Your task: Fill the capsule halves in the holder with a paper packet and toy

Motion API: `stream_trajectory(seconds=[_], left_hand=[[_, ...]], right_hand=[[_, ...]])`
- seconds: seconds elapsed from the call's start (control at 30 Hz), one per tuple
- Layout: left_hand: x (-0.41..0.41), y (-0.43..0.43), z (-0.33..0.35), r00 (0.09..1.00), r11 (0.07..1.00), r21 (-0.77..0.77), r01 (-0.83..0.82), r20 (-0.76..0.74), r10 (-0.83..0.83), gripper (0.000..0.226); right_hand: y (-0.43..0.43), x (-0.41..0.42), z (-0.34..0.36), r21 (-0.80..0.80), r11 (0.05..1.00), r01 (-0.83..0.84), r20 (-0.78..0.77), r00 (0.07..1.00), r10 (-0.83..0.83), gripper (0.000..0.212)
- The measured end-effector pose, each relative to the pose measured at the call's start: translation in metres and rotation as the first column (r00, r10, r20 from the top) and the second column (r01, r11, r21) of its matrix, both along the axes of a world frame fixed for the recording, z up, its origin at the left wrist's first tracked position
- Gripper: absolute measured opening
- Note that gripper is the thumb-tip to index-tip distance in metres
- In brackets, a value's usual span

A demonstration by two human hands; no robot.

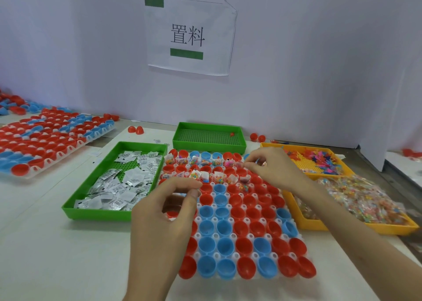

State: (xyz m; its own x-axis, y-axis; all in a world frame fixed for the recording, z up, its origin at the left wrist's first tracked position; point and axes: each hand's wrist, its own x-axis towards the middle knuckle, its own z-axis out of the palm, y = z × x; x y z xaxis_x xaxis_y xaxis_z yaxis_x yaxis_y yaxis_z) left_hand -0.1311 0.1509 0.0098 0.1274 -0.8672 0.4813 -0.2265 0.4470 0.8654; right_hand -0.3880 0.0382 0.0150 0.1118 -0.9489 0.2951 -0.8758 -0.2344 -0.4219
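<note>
A white holder [245, 219] lies in the middle of the table with red and blue capsule halves [225, 227] sitting open side up. Its two far rows hold clear bead toy packets and paper packets [218, 177]; the nearer rows are empty. My left hand [166, 211] hovers over the holder's left side, its fingers curled and thumb against forefinger, pinching a pale paper packet [180, 195] that is mostly hidden. My right hand [274, 167] reaches over the far right rows and pinches a small clear toy packet [239, 163] just above a capsule half.
A green tray [98, 214] of paper packets lies left of the holder. A nearly empty green tray [209, 146] stands behind it. Two yellow trays on the right hold colourful toys [319, 160] and clear bead packets [356, 201]. A second filled holder [49, 138] lies far left.
</note>
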Motion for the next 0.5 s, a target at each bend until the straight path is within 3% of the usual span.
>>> stream_trajectory(seconds=[0.17, 0.5], left_hand=[[0.002, 0.000, -0.001, 1.000, 1.000, 0.014, -0.008, 0.017, 0.008, 0.035], [0.006, 0.000, -0.002, 1.000, 1.000, -0.001, -0.023, -0.001, 0.023, 0.032]], right_hand=[[0.013, -0.001, -0.002, 0.060, 0.997, -0.050, -0.025, 0.998, 0.052, 0.005], [0.020, 0.009, -0.011, 0.086, 0.995, -0.058, -0.214, 0.974, 0.075, 0.017]])
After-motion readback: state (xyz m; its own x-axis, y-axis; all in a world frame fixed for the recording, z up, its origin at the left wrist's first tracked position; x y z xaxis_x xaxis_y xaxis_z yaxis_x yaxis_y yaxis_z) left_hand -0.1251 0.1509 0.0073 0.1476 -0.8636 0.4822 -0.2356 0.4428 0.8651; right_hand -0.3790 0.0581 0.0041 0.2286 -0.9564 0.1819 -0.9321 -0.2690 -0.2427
